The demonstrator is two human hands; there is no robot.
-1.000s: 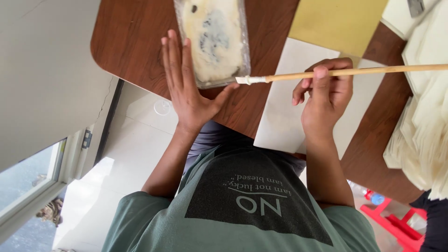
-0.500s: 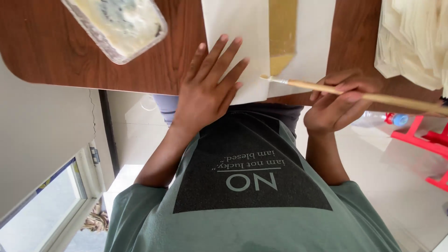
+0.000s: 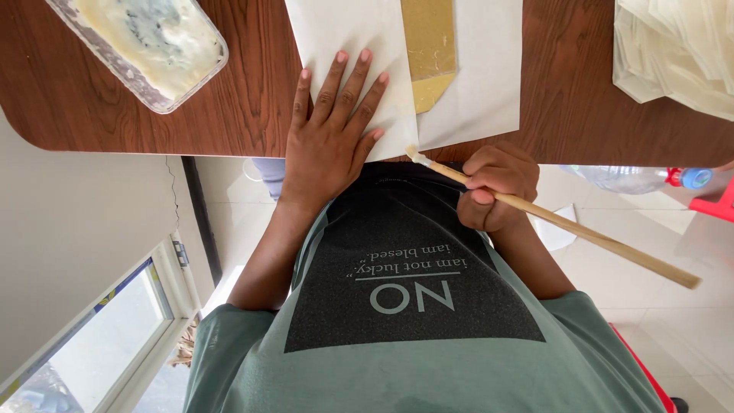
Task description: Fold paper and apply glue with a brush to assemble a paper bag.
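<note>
The brush (image 3: pixel 550 222) sits gripped in our right hand (image 3: pixel 495 187), bristles at the white paper's (image 3: pixel 344 46) six o'clock edge, while our left hand (image 3: pixel 332 134) presses flat, fingers spread, on it.

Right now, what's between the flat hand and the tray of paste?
Only bare brown table, in the head view. The left hand lies flat on white paper; the tray sits apart at the table's corner, nothing between them.
</note>
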